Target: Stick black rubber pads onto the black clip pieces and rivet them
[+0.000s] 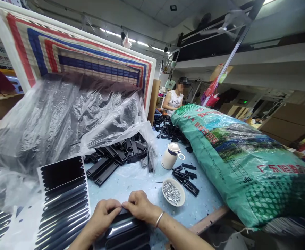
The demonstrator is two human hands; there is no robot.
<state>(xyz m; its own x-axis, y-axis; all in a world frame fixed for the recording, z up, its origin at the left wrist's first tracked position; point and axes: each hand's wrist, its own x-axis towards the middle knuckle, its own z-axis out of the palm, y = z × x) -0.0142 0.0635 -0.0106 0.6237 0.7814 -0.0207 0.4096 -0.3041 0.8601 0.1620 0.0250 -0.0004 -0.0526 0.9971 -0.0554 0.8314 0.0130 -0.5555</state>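
Observation:
My left hand (107,213) and my right hand (141,207), with a bangle on its wrist, meet fingertip to fingertip at the bottom middle. Both are closed in a pinch over a stack of glossy black strips (125,231); what lies between the fingertips is too small to make out. To the left lies a white sheet with rows of black adhesive-looking strips (65,205). Beyond my right hand is a bowl (181,202) of small shiny metal parts (171,192). Several black plastic pieces (190,187) lie beside it.
A lidded white mug (168,158) stands on the blue table (139,178). Black plastic parts (118,152) spill from a clear plastic bag (71,114) before a striped basket (90,52). A large green sack (220,149) borders the right. Across the table sits a person (173,99).

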